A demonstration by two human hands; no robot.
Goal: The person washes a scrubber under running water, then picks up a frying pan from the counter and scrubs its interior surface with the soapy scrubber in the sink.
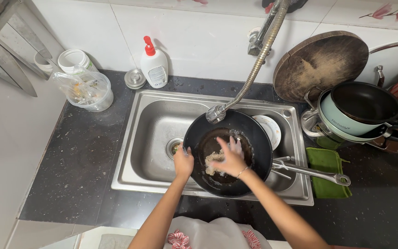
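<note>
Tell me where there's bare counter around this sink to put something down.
Free: the dark counter left of the sink, below the plastic tub, and the front-right counter below the green mat. Crowded: the sink's right half, filled by the wok, and the back right, with stacked pans.

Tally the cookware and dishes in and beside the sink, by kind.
Black wok in the sink, left hand on its rim, right hand scrubbing inside: 1
White plate behind it: 1
Pans stacked at right: 3 at least
Round wooden board: 1
Total: 6
</note>
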